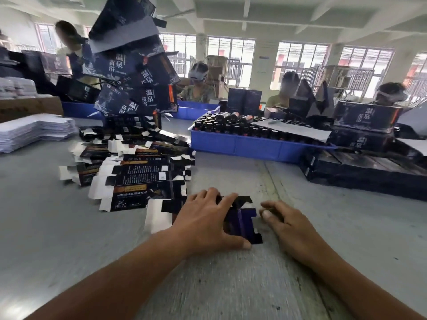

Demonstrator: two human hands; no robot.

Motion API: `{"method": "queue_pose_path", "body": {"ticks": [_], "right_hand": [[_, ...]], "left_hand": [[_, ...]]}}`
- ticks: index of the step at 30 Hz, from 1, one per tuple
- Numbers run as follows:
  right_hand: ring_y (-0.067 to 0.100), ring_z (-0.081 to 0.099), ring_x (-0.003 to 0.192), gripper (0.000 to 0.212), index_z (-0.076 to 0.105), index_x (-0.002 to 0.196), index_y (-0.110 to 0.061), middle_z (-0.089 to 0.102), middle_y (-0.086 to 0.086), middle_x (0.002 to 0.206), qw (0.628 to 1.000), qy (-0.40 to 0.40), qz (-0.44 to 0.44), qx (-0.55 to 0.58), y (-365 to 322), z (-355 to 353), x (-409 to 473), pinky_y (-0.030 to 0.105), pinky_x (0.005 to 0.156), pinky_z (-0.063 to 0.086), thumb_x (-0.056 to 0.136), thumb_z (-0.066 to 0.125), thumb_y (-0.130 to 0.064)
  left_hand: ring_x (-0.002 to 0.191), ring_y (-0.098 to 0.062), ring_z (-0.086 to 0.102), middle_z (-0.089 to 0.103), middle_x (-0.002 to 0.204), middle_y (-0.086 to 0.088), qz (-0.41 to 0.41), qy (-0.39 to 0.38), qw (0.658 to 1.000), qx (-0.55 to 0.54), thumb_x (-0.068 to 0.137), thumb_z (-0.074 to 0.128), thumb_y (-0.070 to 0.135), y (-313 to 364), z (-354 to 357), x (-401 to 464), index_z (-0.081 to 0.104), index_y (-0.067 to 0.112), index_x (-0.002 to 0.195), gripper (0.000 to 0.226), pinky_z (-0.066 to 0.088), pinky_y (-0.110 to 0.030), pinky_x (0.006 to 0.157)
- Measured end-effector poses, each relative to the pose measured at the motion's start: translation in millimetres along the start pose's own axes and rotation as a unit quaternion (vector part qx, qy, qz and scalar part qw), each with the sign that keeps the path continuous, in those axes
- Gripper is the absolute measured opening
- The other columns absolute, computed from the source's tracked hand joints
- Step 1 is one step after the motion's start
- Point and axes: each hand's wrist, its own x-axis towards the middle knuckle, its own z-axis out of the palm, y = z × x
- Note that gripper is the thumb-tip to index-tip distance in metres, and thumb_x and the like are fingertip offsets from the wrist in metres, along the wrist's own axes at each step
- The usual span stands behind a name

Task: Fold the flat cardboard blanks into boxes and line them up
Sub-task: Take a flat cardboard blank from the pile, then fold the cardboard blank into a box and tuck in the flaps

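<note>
Dark cardboard blank [242, 221] is lying flat on the grey counter [231, 285], near edge. Left hand [205, 224] is pressing it, fingers spread straight. Right hand [285, 224] is resting just beside it, fingers loosely curled, holding nothing. Pile of flat blanks [138, 172] is lying left of it.

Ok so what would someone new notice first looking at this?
Probably the leaning tower of dark printed cardboard boxes at upper left, above the spread of flat dark blanks. Next, the blue plastic tray of dark bottles, centre right. Near the bottom, the left hand presses a dark blank.
</note>
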Motion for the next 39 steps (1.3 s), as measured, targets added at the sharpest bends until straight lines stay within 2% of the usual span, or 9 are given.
{"method": "queue_pose_path", "body": {"ticks": [6,10,16,20,26,33,35,37,39], "right_hand": [[-0.011,0.068,0.084,0.012,0.063,0.109,-0.035,0.07,-0.027,0.087,0.983,0.034,0.018,0.177,-5,-12,-4,0.005,0.065,0.05,0.099,0.059,-0.03],[0.012,0.076,0.086,0.013,0.068,0.11,-0.024,0.078,-0.004,0.096,0.961,0.008,0.046,0.273,-8,-18,-7,0.023,0.07,0.06,0.098,0.063,-0.022],[0.016,0.076,0.084,0.01,0.071,0.105,-0.017,0.079,0.0,0.092,0.944,-0.004,0.075,0.323,-6,-16,-8,0.023,0.064,0.059,0.096,0.066,-0.015],[0.019,0.076,0.079,0.01,0.072,0.101,-0.013,0.078,0.007,0.09,0.913,0.028,0.103,0.394,-4,-21,-4,0.02,0.058,0.055,0.093,0.068,-0.011],[0.018,0.075,0.076,0.005,0.073,0.096,-0.013,0.078,0.009,0.089,0.914,0.05,0.111,0.387,-1,-21,-4,0.021,0.059,0.054,0.092,0.069,-0.011],[0.017,0.073,0.076,0.011,0.068,0.102,-0.015,0.077,0.002,0.087,0.898,0.046,0.099,0.427,-5,-23,-4,0.027,0.065,0.058,0.093,0.07,-0.021],[0.017,0.072,0.076,0.007,0.068,0.091,-0.022,0.074,0.004,0.084,0.908,0.036,0.078,0.41,-4,-25,-4,0.03,0.069,0.059,0.09,0.073,-0.016],[0.017,0.073,0.078,0.023,0.068,0.079,-0.028,0.076,0.004,0.086,0.922,0.018,0.047,0.384,-4,-26,-5,0.032,0.073,0.061,0.09,0.07,-0.009],[0.019,0.075,0.083,0.029,0.071,0.079,-0.03,0.077,0.005,0.092,0.931,-0.004,0.022,0.365,-6,-28,-7,0.033,0.076,0.062,0.09,0.067,-0.004]], "left_hand": [[0.133,-0.021,0.033,0.031,0.144,0.001,0.05,0.092,0.994,0.033,0.062,0.043,0.097,8,1,2,-0.004,0.04,0.151,0.115,0.021,-0.04,0.117],[0.132,-0.02,0.036,0.035,0.142,0.003,0.058,0.116,0.991,0.036,0.065,0.03,0.095,8,-3,2,-0.001,0.039,0.152,0.108,0.023,-0.038,0.116],[0.134,-0.017,0.034,0.035,0.144,0.006,0.072,0.1,0.992,0.028,0.07,0.019,0.098,7,-2,-1,0.003,0.039,0.155,0.104,0.021,-0.036,0.116],[0.138,-0.014,0.026,0.027,0.152,0.008,0.091,0.056,0.994,-0.017,0.059,0.029,0.106,8,-2,-4,-0.007,0.043,0.155,0.12,0.01,-0.028,0.114],[0.144,-0.016,0.02,0.019,0.158,0.008,0.092,0.052,0.994,-0.02,0.061,0.039,0.102,15,0,-5,-0.019,0.044,0.152,0.122,-0.001,-0.028,0.112],[0.136,-0.014,0.037,0.045,0.148,0.008,0.079,0.134,0.988,-0.015,0.075,0.041,0.088,13,-10,-7,0.005,0.036,0.155,0.102,0.018,-0.031,0.116],[0.131,-0.013,0.043,0.052,0.142,0.008,0.08,0.15,0.985,-0.013,0.075,0.039,0.088,12,-15,-8,0.012,0.035,0.153,0.098,0.026,-0.034,0.114],[0.128,-0.013,0.046,0.053,0.141,0.008,0.09,0.152,0.984,-0.017,0.076,0.041,0.087,13,-17,-10,0.015,0.035,0.151,0.095,0.028,-0.033,0.112],[0.127,-0.014,0.048,0.047,0.144,0.008,0.11,0.157,0.981,-0.022,0.076,0.045,0.084,14,-19,-11,0.018,0.033,0.149,0.093,0.024,-0.03,0.11]]}}
